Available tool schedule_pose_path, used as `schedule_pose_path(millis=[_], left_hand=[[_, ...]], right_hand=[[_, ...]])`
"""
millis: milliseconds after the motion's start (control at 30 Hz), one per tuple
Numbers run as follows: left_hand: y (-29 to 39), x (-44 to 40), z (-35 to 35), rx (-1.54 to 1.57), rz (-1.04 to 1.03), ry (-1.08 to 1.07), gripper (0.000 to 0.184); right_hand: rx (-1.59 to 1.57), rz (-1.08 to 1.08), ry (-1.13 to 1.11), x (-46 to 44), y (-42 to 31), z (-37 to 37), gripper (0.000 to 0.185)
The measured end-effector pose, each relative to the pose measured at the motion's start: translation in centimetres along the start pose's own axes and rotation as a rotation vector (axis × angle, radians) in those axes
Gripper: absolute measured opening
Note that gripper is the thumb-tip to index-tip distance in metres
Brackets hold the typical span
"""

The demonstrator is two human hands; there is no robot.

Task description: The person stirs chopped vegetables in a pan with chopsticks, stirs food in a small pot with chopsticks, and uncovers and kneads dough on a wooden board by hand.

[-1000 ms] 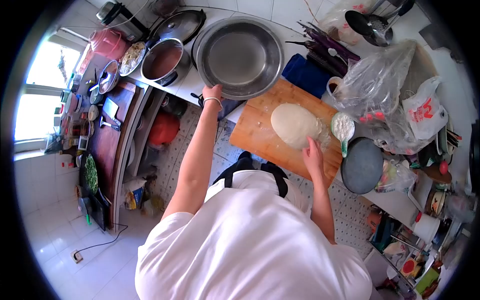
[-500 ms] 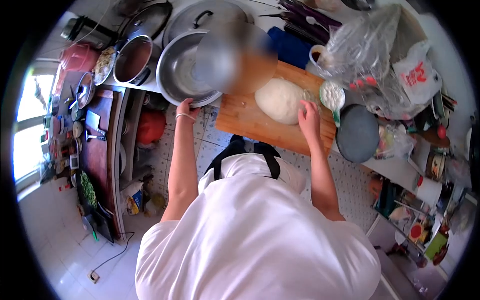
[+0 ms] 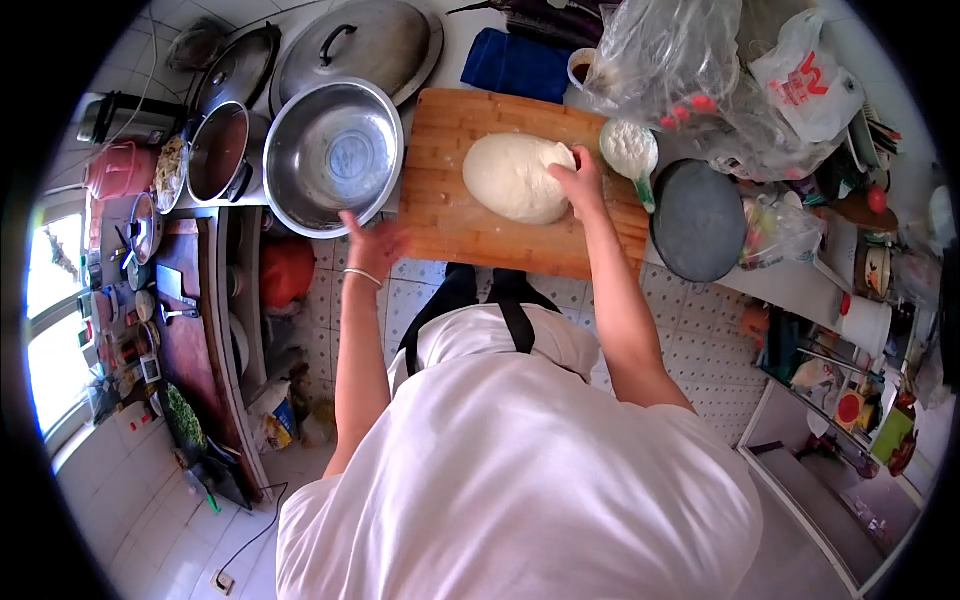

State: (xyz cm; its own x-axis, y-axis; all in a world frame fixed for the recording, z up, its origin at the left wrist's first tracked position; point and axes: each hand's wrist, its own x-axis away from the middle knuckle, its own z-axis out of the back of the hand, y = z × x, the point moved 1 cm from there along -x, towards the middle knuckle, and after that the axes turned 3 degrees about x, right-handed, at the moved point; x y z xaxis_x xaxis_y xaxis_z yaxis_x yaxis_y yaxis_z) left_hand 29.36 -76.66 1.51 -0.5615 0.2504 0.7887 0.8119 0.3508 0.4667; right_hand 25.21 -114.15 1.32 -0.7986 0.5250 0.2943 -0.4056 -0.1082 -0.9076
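Observation:
A large oval lump of pale dough [image 3: 512, 180] lies on the wooden board [image 3: 435, 150]. My right hand [image 3: 582, 184] is at the dough's right end, its thumb and fingers curled round the edge. My left hand [image 3: 372, 243] hovers just below the steel basin [image 3: 345, 160], with nothing in it; its fingers are spread and partly blurred. The basin stands left of the board and shows a shiny inside. Right of the dough, a bowl of flour [image 3: 628, 148] with a green handle rests at the board's edge.
A lidded pan [image 3: 355, 45] is behind the basin, and a pot [image 3: 222, 150] stands left of it. Behind the board are a folded blue cloth [image 3: 515, 65] and a small cup [image 3: 580, 68]. Plastic bags [image 3: 680, 70] and a round grey plate [image 3: 698, 220] sit to the right.
The basin has moved left and toward me, away from the lidded pan, and my left hand has let go of it. My right hand has closed onto the dough's right end.

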Motion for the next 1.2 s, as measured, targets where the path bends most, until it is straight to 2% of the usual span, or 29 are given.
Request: schedule_pose_path(millis=[33, 67, 100, 133, 200, 267, 433, 500, 533, 600, 633, 667, 700, 733, 800, 833, 867, 900, 933, 967, 1000, 1033, 1100, 1133, 1167, 1200], left_hand=[[-1.2, 0.4, -1.3, -0.079, 0.111, -0.148, 0.1], [-2.4, 0.4, -2.7, -0.148, 0.178, -0.184, 0.097], [-3.4, 0.9, -4.6, -0.216, 0.247, -0.221, 0.093], [-4.3, -0.2, -6.1, -0.218, 0.252, -0.215, 0.093], [-5.3, -3.7, -8.4, -0.378, -0.118, 0.002, 0.095], [-4.2, -5.6, -11.5, -0.41, -0.148, 0.035, 0.088], [-4.0, -7.4, -13.9, -0.54, -0.231, 0.124, 0.075], [-4.9, -7.8, -13.6, -0.569, -0.303, 0.173, 0.066], [-5.1, -7.0, -14.1, -0.584, -0.333, 0.201, 0.062], [-6.9, -7.6, -14.1, -0.525, -0.377, 0.172, 0.057], [-6.8, -5.9, -15.5, -0.471, -0.415, 0.137, 0.054], [-7.0, -3.9, -16.3, -0.408, -0.23, 0.145, 0.047], [-7.5, -1.9, -17.0, -0.396, -0.236, 0.157, 0.047], [-8.2, -0.4, -17.4, -0.254, -0.237, 0.116, 0.049], [-9.9, 2.8, -18.0, -0.065, -0.228, 0.053, 0.055], [-10.6, 3.9, -18.4, -0.018, -0.226, 0.022, 0.06], [-11.5, 4.1, -18.2, 0.035, -0.175, -0.031, 0.068], [-11.8, 4.4, -18.6, 0.055, -0.177, -0.019, 0.068], [-11.9, 4.8, -19.1, 0.047, -0.174, -0.111, 0.071], [-12.0, 4.9, -19.3, 0.041, -0.171, -0.203, 0.073], [-14.4, 1.9, -16.4, -0.019, -0.138, -0.264, 0.071], [-13.5, 2.3, -16.1, 0.003, -0.132, -0.253, 0.071], [-11.0, 2.6, -15.8, -0.471, -0.262, -0.176, 0.065], [-9.6, 2.1, -15.0, -0.914, -0.394, -0.018, 0.058], [-8.9, 1.4, -14.3, -0.953, -0.492, 0.174, 0.06], [-6.9, 1.7, -14.7, -0.982, -0.486, 0.26, 0.061]], right_hand=[[0.108, 0.152, 0.012, 0.7, -1.1, -0.2, 0.034], [0.25, 0.384, 0.031, 2.0, -2.0, -0.4, 0.031], [0.246, 0.376, 0.027, 3.5, -3.6, -0.6, 0.031], [0.306, 0.548, -0.061, 5.1, -5.4, -1.1, 0.031], [0.378, 0.83, -0.23, 8.5, -5.9, -1.9, 0.032], [0.438, 1.018, -0.407, 10.2, -5.5, -1.7, 0.033], [0.405, 0.923, -0.286, 9.4, -1.6, 0.6, 0.037], [0.481, 0.816, 0.122, 7.6, -0.8, 0.7, 0.041], [0.477, 0.82, 0.118, 6.3, -0.8, 0.5, 0.041], [-0.233, -0.012, -0.14, 3.2, -0.1, 0.2, 0.051], [-0.19, 0.081, -0.115, 2.1, -0.8, 0.1, 0.053], [-0.184, 0.103, -0.132, 1.8, -1.2, 0.0, 0.052], [-0.175, 0.126, -0.155, 1.7, -3.2, -0.1, 0.051], [-0.171, 0.131, -0.177, 2.3, -5.1, -0.4, 0.051], [0.061, 0.269, -0.161, 5.1, -7.8, -1.0, 0.042], [0.067, 0.273, -0.186, 6.2, -7.7, -1.7, 0.042], [0.289, 0.478, -0.1, 7.2, -7.3, -2.6, 0.038], [0.508, 0.685, -0.007, 7.8, -6.6, -3.5, 0.034], [0.521, 0.766, 0.037, 8.0, -5.5, -4.5, 0.03], [0.528, 0.769, 0.013, 7.5, -4.3, -5.1, 0.03], [0.575, 0.783, 0.012, 6.9, -3.7, -5.5, 0.029], [0.623, 0.796, 0.015, 6.3, -3.3, -6.1, 0.028], [0.66, 0.817, 0.011, 4.1, -2.9, -7.1, 0.024], [0.753, 0.817, 0.058, 2.9, -2.7, -7.6, 0.022], [0.841, 0.825, 0.112, 1.2, -2.8, -8.5, 0.02], [0.893, 0.81, 0.191, -0.5, -2.5, -9.3, 0.016]])
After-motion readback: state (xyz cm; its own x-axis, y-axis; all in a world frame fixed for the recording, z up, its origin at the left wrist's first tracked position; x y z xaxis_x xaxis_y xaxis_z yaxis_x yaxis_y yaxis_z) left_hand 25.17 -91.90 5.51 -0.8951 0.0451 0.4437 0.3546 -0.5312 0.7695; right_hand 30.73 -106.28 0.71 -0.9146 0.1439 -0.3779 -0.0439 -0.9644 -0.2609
